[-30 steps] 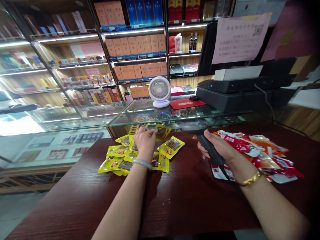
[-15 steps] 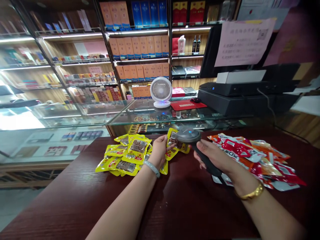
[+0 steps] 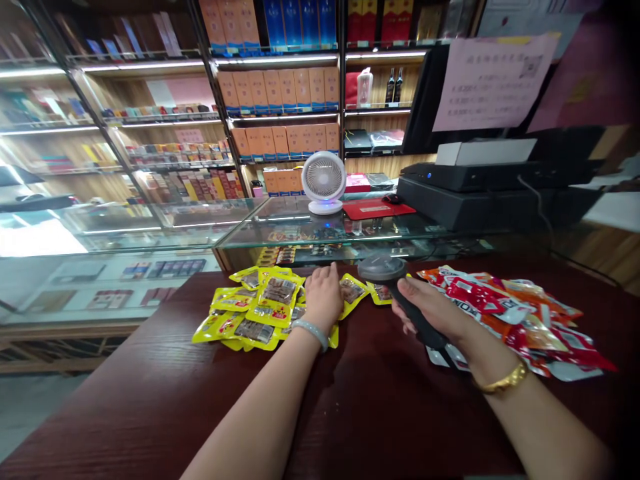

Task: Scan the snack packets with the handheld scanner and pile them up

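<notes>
My left hand (image 3: 324, 297), with a pale bangle at its wrist, is palm down at the right side of a pile of yellow snack packets (image 3: 273, 310). Its fingers reach forward and look apart, with no packet visibly gripped. Just right of it lies a yellow packet (image 3: 353, 291) with a clear window showing brown contents. My right hand (image 3: 430, 307), wearing a gold bracelet, is closed around the black handle of a barcode scanner (image 3: 384, 268). The scanner's grey head tilts over another yellow packet (image 3: 380, 294), covering part of it.
Red, orange and white snack packets (image 3: 510, 313) are heaped right on the dark wooden counter (image 3: 150, 400). Behind it, a glass case (image 3: 280, 223) bears a small white fan (image 3: 324, 179) and a red mat (image 3: 377, 209). A black cash drawer (image 3: 450, 200) stands back right.
The yellow packet that my left hand held up under the scanner has left its grip. My left hand has turned palm down and shifted slightly left; the scanner has moved slightly right.
</notes>
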Demonstrator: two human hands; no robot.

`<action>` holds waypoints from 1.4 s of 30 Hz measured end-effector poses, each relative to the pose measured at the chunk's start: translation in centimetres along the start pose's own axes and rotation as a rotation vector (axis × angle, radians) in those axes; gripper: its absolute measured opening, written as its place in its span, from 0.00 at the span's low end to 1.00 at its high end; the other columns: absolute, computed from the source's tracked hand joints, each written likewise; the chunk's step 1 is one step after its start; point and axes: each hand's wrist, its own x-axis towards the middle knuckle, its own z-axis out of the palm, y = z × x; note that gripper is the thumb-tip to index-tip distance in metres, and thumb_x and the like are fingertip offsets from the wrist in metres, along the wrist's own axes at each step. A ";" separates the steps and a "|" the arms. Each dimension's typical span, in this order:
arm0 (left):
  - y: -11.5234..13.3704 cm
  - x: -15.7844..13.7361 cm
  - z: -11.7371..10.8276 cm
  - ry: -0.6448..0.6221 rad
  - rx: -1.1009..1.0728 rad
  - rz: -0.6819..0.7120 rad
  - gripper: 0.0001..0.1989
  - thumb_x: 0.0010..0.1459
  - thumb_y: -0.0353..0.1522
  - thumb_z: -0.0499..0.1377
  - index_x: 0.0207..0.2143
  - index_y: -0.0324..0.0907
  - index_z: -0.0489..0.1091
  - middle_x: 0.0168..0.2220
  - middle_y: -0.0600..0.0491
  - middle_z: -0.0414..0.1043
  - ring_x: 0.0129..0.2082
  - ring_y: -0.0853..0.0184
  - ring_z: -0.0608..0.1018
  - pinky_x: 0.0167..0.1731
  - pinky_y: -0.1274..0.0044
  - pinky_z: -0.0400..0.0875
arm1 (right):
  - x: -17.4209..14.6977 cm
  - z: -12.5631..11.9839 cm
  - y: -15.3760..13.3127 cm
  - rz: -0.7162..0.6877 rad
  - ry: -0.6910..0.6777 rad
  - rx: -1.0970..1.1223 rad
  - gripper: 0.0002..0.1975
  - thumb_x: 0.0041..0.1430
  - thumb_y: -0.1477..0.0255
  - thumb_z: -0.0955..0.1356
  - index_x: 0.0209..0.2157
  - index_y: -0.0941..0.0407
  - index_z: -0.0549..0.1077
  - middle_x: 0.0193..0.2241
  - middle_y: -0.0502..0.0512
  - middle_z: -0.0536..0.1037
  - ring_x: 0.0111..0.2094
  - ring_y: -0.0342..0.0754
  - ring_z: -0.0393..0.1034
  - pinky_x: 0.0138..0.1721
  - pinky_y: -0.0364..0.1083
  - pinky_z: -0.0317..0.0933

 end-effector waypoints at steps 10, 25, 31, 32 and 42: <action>-1.4 0.8 -0.5 0.036 0.307 -0.070 0.15 0.61 0.42 0.55 0.45 0.42 0.64 0.35 0.46 0.76 0.37 0.58 0.77 0.35 0.73 0.63 | 0.2 -0.5 0.2 0.004 0.043 -0.014 0.25 0.55 0.45 0.67 0.35 0.55 0.67 0.18 0.45 0.69 0.14 0.40 0.61 0.18 0.42 0.61; -0.3 0.3 0.5 -0.183 -0.438 0.134 0.18 0.59 0.35 0.58 0.52 0.42 0.67 0.46 0.44 0.76 0.47 0.62 0.77 0.46 0.73 0.69 | 0.0 -0.4 0.1 -0.010 0.058 0.030 0.24 0.54 0.46 0.68 0.35 0.54 0.67 0.18 0.46 0.69 0.14 0.41 0.60 0.18 0.44 0.61; -1.5 0.0 -5.6 -0.417 0.363 0.075 0.17 0.34 0.31 0.73 0.31 0.44 0.77 0.41 0.45 0.78 0.49 0.50 0.75 0.53 0.66 0.63 | 0.2 -0.3 0.5 0.012 0.042 0.009 0.23 0.54 0.46 0.68 0.29 0.53 0.67 0.19 0.47 0.71 0.14 0.41 0.60 0.18 0.45 0.61; -1.7 0.0 -6.2 -0.434 0.455 0.061 0.16 0.33 0.32 0.73 0.28 0.44 0.77 0.40 0.44 0.78 0.49 0.48 0.75 0.52 0.64 0.63 | 0.2 -0.2 0.6 0.013 0.040 0.003 0.23 0.54 0.46 0.68 0.28 0.53 0.67 0.19 0.47 0.71 0.14 0.41 0.60 0.18 0.45 0.62; -2.8 1.6 -4.7 0.009 0.264 -0.056 0.09 0.60 0.39 0.56 0.34 0.44 0.72 0.32 0.50 0.77 0.33 0.63 0.76 0.33 0.76 0.64 | 0.4 0.1 1.1 0.037 -0.011 0.003 0.25 0.54 0.45 0.68 0.32 0.54 0.65 0.18 0.45 0.70 0.13 0.40 0.62 0.17 0.42 0.62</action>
